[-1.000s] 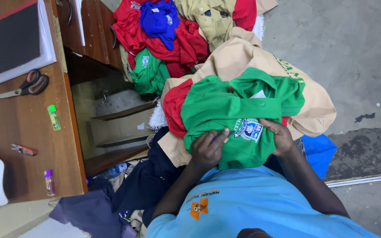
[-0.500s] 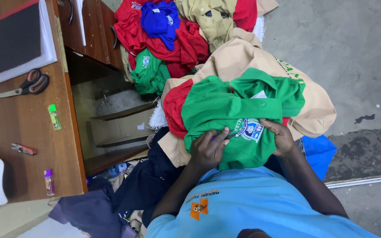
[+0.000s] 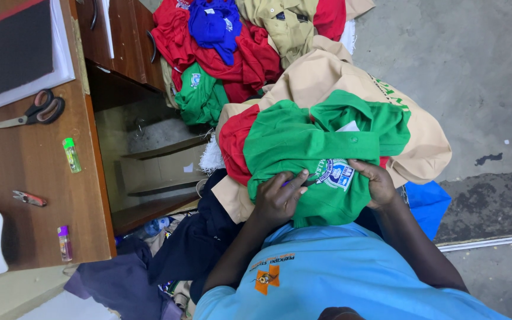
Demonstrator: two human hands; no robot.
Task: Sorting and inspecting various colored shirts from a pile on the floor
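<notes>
A green polo shirt (image 3: pixel 303 142) with a blue and white chest badge (image 3: pixel 334 173) lies on top of a heap of clothes on my lap. My left hand (image 3: pixel 278 200) presses on its lower part beside the badge, fingers curled into the cloth, with a thin dark object between them. On the other side of the badge, my right hand (image 3: pixel 376 181) grips the cloth. Under the green shirt lie a red garment (image 3: pixel 232 137) and a tan one (image 3: pixel 339 71).
A wooden desk (image 3: pixel 25 172) at the left carries scissors (image 3: pixel 31 112), a green lighter (image 3: pixel 71 155), a small red tool (image 3: pixel 29 198) and a dark book (image 3: pixel 13 50). More red, blue, green and khaki clothes (image 3: pixel 232 41) are piled beyond. Grey concrete floor (image 3: pixel 469 71) lies to the right.
</notes>
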